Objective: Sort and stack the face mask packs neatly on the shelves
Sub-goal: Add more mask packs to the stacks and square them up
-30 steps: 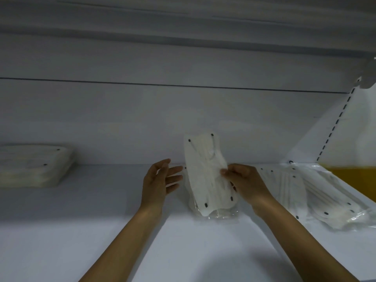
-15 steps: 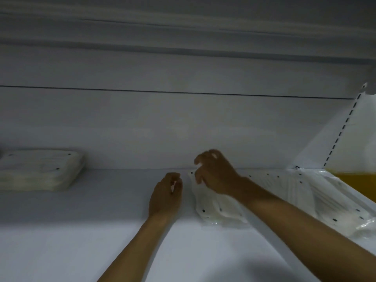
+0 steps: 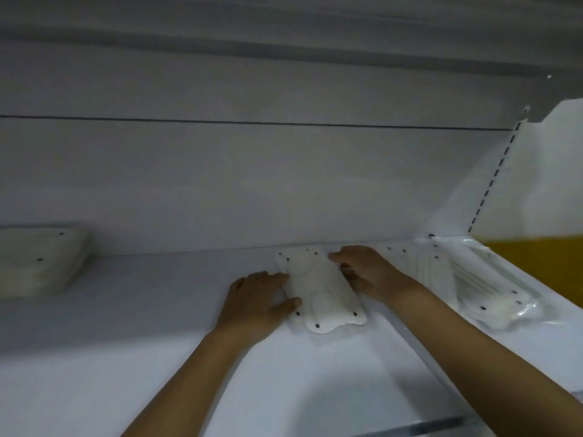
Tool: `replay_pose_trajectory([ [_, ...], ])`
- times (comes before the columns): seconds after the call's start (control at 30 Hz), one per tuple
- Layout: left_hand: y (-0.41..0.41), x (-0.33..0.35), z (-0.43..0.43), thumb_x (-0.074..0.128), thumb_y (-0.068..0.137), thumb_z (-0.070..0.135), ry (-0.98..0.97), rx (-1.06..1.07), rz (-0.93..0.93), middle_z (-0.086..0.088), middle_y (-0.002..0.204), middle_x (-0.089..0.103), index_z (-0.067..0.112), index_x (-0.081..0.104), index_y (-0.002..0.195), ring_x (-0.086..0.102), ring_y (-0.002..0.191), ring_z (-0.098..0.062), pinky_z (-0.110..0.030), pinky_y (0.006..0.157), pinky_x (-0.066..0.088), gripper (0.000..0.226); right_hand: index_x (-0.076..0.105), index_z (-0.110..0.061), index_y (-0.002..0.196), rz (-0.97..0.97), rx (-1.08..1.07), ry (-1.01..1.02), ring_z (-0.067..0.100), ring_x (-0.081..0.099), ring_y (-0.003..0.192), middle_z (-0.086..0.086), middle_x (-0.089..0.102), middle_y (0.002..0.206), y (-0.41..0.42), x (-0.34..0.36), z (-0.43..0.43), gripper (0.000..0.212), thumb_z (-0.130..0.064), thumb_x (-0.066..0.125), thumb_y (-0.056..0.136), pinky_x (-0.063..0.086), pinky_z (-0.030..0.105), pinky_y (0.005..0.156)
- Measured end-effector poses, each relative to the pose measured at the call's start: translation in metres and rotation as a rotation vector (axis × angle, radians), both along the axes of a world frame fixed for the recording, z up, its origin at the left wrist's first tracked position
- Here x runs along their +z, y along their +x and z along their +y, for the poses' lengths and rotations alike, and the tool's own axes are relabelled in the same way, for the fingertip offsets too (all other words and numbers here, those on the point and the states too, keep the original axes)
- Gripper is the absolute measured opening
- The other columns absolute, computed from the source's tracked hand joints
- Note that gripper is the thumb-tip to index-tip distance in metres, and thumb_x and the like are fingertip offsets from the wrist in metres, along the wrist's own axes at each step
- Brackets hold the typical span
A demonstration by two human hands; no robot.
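Head view: we look down at a white shelf (image 3: 94, 357) with our two bare arms reaching in toward its back wall
Middle pack: a white face mask pack (image 3: 318, 291) lies flat on the shelf between our hands, its long side running front to back, its far end near the back wall
Left hand (image 3: 255, 298): it rests on the shelf against the pack's left edge, fingers fairly straight and thumb touching the near left corner; it clasps nothing that we can see
Right hand (image 3: 369, 272): it lies against the pack's right edge, fingers bent over toward the far end; whether they pinch the wrapper or only press on it we cannot tell
Why held so: we judge that a hand on each long edge squares the pack and keeps the slippery wrapper from sliding
Right heap (image 3: 485, 285): more packs in clear wrappers lie fanned and overlapping at the right end, likely not yet sorted
Left stack (image 3: 41, 263): a tidy pile sits well apart at the far left, likely finished
Writing: we read no brand or label; only small dark dots show on the packs, and the frame is dim and soft
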State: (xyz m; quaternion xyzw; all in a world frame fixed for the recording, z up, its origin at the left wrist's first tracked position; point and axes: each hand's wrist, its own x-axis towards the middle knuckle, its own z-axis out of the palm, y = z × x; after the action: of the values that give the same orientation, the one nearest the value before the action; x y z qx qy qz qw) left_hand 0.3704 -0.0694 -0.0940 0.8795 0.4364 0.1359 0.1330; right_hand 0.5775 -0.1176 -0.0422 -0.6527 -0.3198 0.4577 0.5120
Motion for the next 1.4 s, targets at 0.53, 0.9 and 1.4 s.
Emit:
replay_pose_trajectory([
  [0.53,0.019,0.066,-0.02,0.075,0.082,0.021,-0.375,-0.081,-0.983,0.018,0.108,0.062,0.031,0.048,0.122,0.062,0.088,0.014,-0.01,0.071,0.052,0.049,0.061,-0.03,0.1,-0.279,-0.017,0.641,0.004,0.067,0.09,-0.009,0.069,0.099,-0.053,0.059,-0.033,0.029,-0.009,0.072,0.083,0.056,0.02,0.078],
  [0.9,0.048,0.064,-0.041,0.079,0.078,0.019,-0.452,-0.006,-1.024,0.013,0.095,0.066,0.033,0.057,0.1,0.063,0.087,-0.001,-0.012,0.061,0.051,0.033,0.065,-0.032,0.09,-0.224,-0.088,0.614,0.005,0.07,0.084,-0.009,0.073,0.093,-0.033,0.039,-0.054,0.018,-0.026,0.077,0.078,0.058,0.024,0.074],
  [1.4,0.047,0.028,-0.023,0.068,0.087,0.012,-0.873,0.285,-1.391,-0.007,0.094,0.071,0.009,0.063,0.1,0.067,0.086,-0.024,-0.037,0.074,0.053,0.014,0.022,-0.02,0.153,-1.36,0.258,-0.198,0.021,0.008,0.15,0.006,0.013,0.162,0.051,-0.052,-0.089,0.131,-0.089,-0.026,0.053,0.008,0.035,0.119],
])
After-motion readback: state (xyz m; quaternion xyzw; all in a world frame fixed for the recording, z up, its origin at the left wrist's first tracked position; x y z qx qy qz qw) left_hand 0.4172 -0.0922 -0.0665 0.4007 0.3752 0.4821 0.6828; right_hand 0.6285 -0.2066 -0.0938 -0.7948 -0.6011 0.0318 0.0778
